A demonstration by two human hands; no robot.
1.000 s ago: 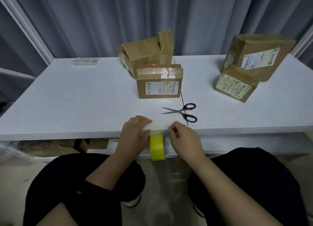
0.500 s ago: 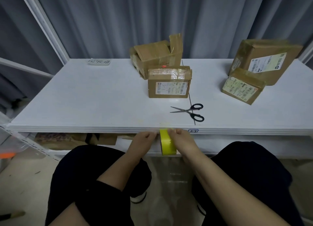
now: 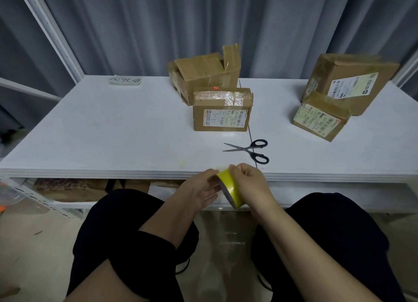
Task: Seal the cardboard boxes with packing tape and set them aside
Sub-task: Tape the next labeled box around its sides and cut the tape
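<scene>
At the bench (image 3: 113, 132) front edge: tape roll (image 3: 229, 185) lifted and tilted since a moment ago, left hand (image 3: 201, 189) holding it, right hand (image 3: 251, 184) pinching its rim, probably seeking the loose end.

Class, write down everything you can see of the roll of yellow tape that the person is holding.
The roll of yellow packing tape is a glossy yellow band wound in a ring, with a grey side face showing on its left. It is tilted and held in the air, just in front of the near edge of the white table. The left hand holds it from the left. The right hand curls its fingers over its top and right side. No loose tape end can be made out.
</scene>
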